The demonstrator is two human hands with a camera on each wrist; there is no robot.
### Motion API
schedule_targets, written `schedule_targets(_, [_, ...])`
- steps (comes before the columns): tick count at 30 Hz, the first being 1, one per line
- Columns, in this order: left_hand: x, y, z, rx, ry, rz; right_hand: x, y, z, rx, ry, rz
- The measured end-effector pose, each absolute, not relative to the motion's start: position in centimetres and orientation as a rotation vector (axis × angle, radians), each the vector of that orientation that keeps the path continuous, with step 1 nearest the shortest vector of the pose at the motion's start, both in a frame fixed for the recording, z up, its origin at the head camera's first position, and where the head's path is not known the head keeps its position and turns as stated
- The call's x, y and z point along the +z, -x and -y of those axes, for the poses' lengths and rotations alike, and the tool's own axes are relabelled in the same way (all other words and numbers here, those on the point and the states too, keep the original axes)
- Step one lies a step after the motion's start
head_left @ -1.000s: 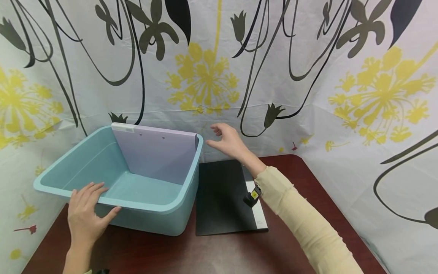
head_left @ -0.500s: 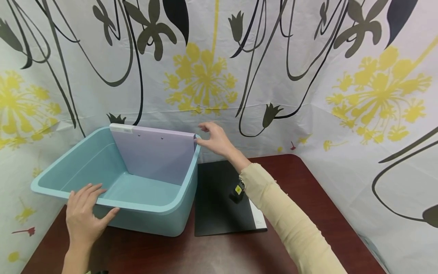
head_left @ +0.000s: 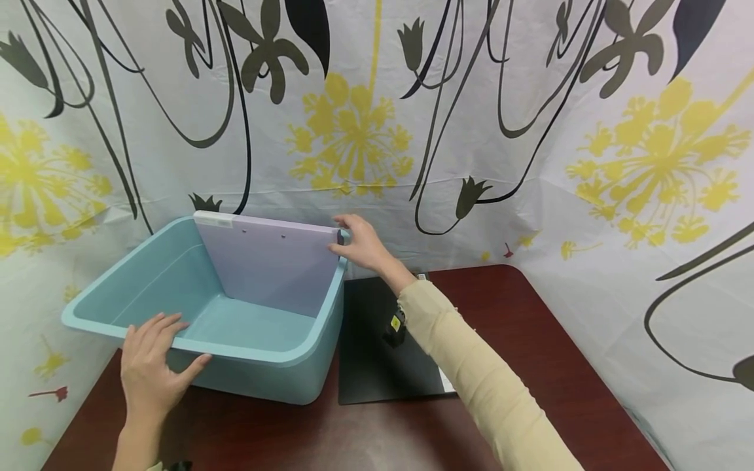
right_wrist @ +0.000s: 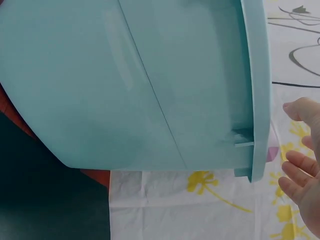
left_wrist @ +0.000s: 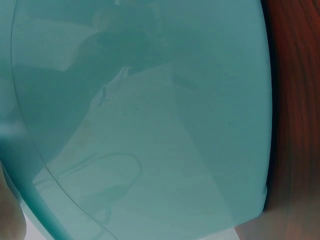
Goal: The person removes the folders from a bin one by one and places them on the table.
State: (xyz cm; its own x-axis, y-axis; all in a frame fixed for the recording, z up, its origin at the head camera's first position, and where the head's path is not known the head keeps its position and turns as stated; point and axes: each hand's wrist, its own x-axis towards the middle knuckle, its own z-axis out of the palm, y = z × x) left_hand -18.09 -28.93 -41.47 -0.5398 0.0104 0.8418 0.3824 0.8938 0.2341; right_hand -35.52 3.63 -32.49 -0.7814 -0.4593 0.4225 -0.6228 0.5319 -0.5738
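Note:
A light-blue plastic tub [head_left: 247, 333] stands on the table. Inside, a lilac file folder [head_left: 265, 261] leans upright against the back wall, its top edge above the rim. My left hand [head_left: 147, 373] holds the tub's near rim, fingers over it and thumb outside. In the left wrist view, the tub's wall [left_wrist: 150, 125] fills most of the picture. My right hand [head_left: 362, 245] is at the folder's upper right corner, thumb in front and fingers behind. The right wrist view shows that right hand [right_wrist: 305, 170] beside the rim, thumb and fingers apart.
A flat black folder [head_left: 377, 353] with a white strip lies right of the tub, partly under the right forearm. The dark red table [head_left: 489, 314] extends to the right. Behind and at both sides hangs a patterned cloth [head_left: 365, 72].
My right hand has moved left from beyond the tub's right side to the lilac folder's corner. The left hand, tub and folder stay put.

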Motion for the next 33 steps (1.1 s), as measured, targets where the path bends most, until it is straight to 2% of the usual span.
schedule_targets(33, [-41.5,18.1,29.1,-0.491,0.273,2.131,-33.3,37.5,-1.2,0.967,-0.918,2.623])
